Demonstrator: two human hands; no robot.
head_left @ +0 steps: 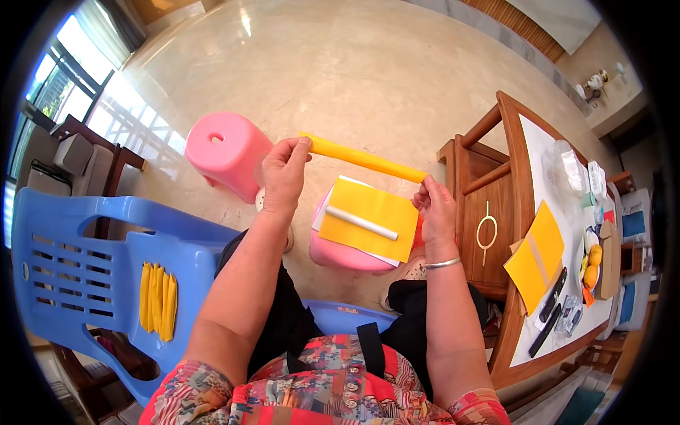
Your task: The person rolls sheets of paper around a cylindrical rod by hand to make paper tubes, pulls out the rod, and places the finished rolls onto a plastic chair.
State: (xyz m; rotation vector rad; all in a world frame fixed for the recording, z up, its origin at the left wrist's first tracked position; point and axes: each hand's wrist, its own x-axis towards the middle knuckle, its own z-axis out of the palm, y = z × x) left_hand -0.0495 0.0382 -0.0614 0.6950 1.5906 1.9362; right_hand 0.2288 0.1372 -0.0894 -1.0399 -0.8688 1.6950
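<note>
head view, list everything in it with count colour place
Floor: 1, beige, beyond
Stools: 2, pink, centre and left
White sheet: 1, white, on centre stool
Yellow sheet: 1, yellow, over white sheet
Rod: 1, white, on yellow sheet
Long roll: 1, yellow, held centre
Chair: 1, blue, left
Short rolls: 4+, yellow, on chair
Table: 1, brown-white, right
Table sheet: 1+, yellow, on table
Long items: 2, black, on table
Round items: 2, orange, on table
Packaging: uncounted, clear, on table
Background furniture: uncounted, mixed, edges
Shirt: 1, patterned, bottom
Left hand: 1, bare, long roll's left end
Right hand: 1, bare, long roll's right end
</note>
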